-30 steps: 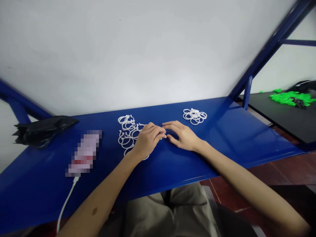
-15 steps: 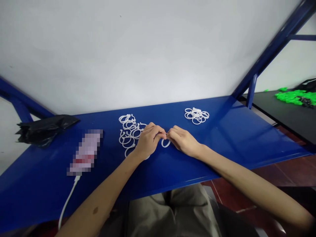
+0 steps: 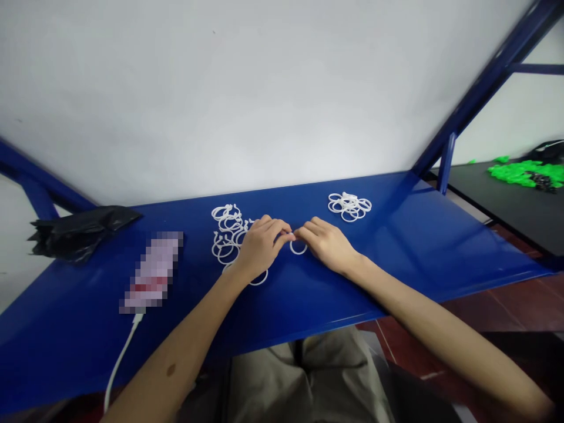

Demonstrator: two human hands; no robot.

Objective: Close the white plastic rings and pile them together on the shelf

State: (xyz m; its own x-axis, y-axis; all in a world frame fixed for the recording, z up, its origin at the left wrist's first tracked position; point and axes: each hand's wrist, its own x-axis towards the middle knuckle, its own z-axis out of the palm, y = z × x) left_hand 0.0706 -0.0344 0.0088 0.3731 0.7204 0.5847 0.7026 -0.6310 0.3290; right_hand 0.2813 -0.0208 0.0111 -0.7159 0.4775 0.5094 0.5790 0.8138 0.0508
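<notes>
Overall, a pale wall [image 3: 264,94] stands at 12 o'clock, behind a blue bench [image 3: 409,235]. Directions are taken from where the fingertips meet. A black plastic bag [image 3: 83,232] lies well off at 9 o'clock; a pixelated oblong [image 3: 152,271], identity obscured, lies between 8 and 9. The left hand [image 3: 262,244] comes in from 7 o'clock, the right hand [image 3: 329,244] from 4; both are pinched narrow, tips together on one white ring [image 3: 298,254]. Loose white rings [image 3: 229,222] are spread near the left hand at 9 o'clock, and a white pile [image 3: 349,207] of similar rings sits apart at 2, nearer the right hand. The pinched ring shows at 6 o'clock, directly below the fingertips and slightly toward the right hand; being round, it presents no evident long axis. Its top, and any fastening there, is covered by fingers; whether its lower edge touches the bench cannot be determined. Several loose rings are partly hidden by the left hand and wrist.
</notes>
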